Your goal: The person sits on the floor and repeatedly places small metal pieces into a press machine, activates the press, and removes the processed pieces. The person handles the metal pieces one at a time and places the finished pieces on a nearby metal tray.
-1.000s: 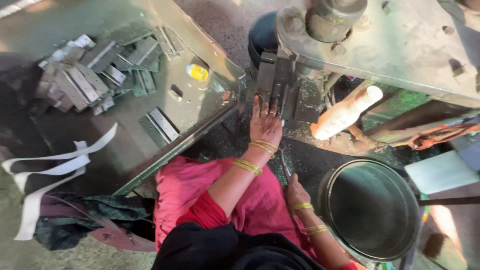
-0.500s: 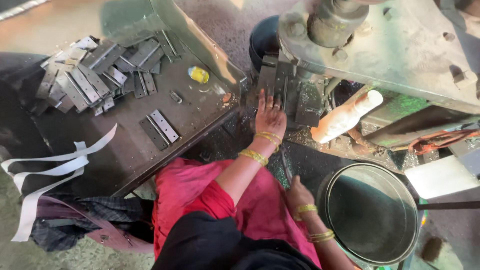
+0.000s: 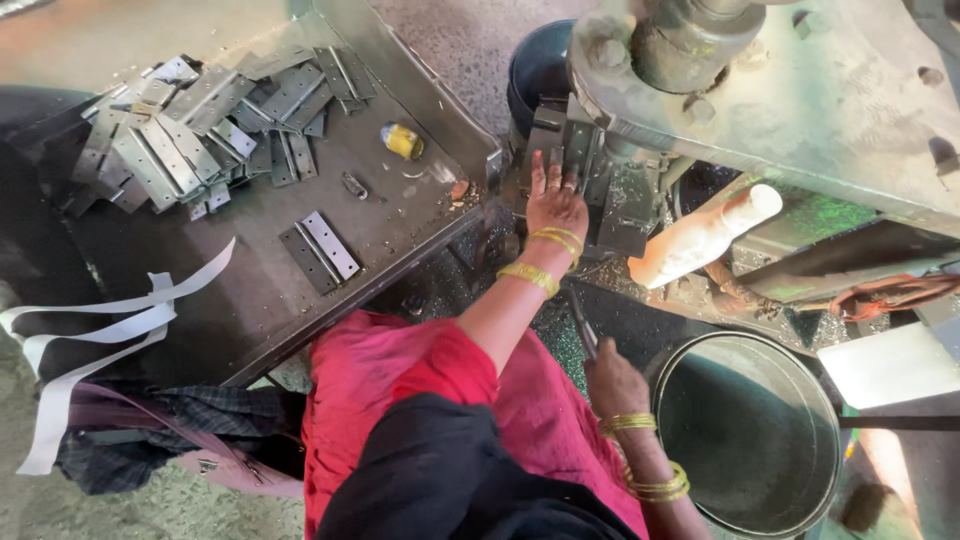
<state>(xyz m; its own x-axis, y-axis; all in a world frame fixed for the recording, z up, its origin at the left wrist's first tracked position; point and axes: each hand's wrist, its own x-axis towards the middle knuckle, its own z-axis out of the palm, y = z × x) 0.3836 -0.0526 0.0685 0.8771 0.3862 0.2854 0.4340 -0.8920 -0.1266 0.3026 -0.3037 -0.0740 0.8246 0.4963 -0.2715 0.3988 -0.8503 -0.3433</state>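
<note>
**Left hand at the press, right hand on a thin tool**

Under the grey press head [image 3: 780, 90], the left hand [image 3: 556, 205] lies flat with its fingers spread wide against the dark die block [image 3: 590, 170], gripping nothing that can be seen. Gold bangles [image 3: 545, 258] ring that wrist. A pale wooden handle [image 3: 705, 235] juts out just to the right of the hand, apart from it.

Lower down, the right hand [image 3: 615, 380] is closed around a thin dark tool [image 3: 583, 325] whose tip points up toward the machine; what kind of tool it is cannot be told. Just beside this hand stands a round metal bucket [image 3: 800, 390], its rim bright.

Between the two arms lies a red garment [image 3: 420, 400] over the person's lap. To the left, the dark metal worktop [image 3: 250, 300] carries a pair of flat hinge plates [image 3: 318, 250] lying alone, a heap of similar plates [image 3: 200, 120] at its far end and a small yellow object [image 3: 402, 140] near them. White strips [image 3: 100, 330] hang over the worktop's near edge.
</note>
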